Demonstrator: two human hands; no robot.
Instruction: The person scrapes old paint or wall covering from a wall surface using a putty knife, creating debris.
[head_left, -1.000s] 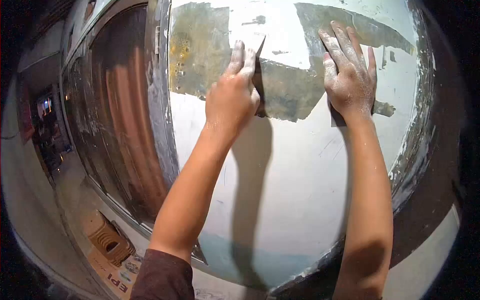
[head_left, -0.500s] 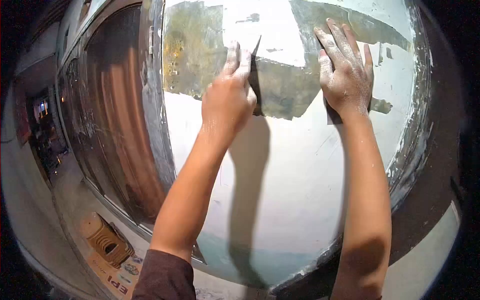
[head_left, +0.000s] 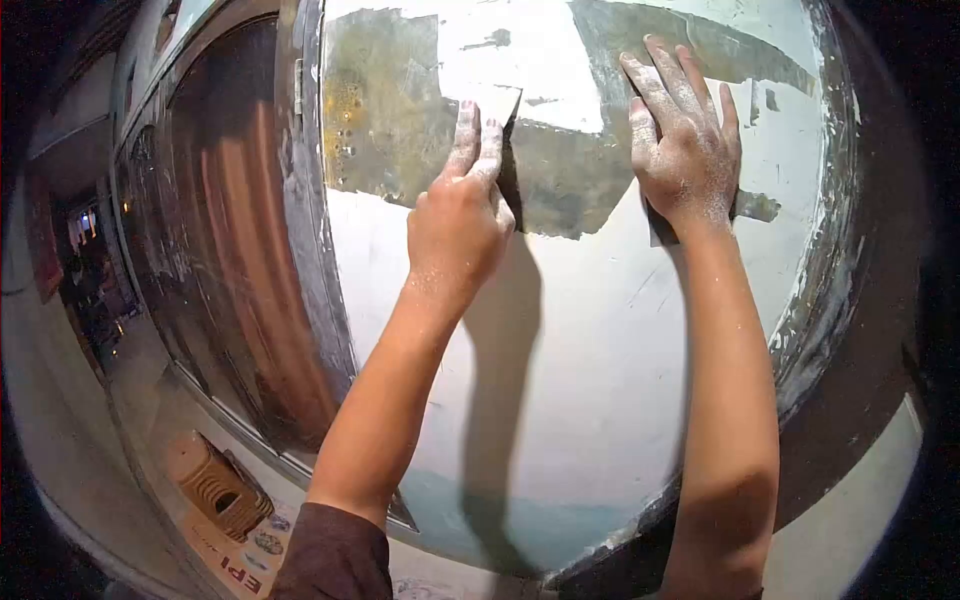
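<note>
My left hand [head_left: 460, 205] is at the wall panel [head_left: 580, 350], with two whitened fingers stretched upward over a thin flat scraper [head_left: 503, 100]. The scraper's pointed corner shows beside the fingertips; its handle is hidden by the hand. Above it lies a bright white patch [head_left: 550, 60] bordered by rough grey-green areas [head_left: 390, 100]. Farther right, my right hand [head_left: 688, 150] lies against the panel with fingers spread, its skin dusted white. A small grey corner [head_left: 661, 230] shows beside its wrist; I cannot tell what it is.
A brown curtain [head_left: 245, 260] hangs behind the framed window at left. Stacked brown stools [head_left: 215, 485] stand low on the left, near a printed sheet [head_left: 225, 555]. The panel's rough dark edge [head_left: 835, 220] runs down the right side. A passage recedes at far left.
My left hand and the scraper have moved slightly down the panel. My right hand stays spread in nearly the same place, while the view has shifted a little.
</note>
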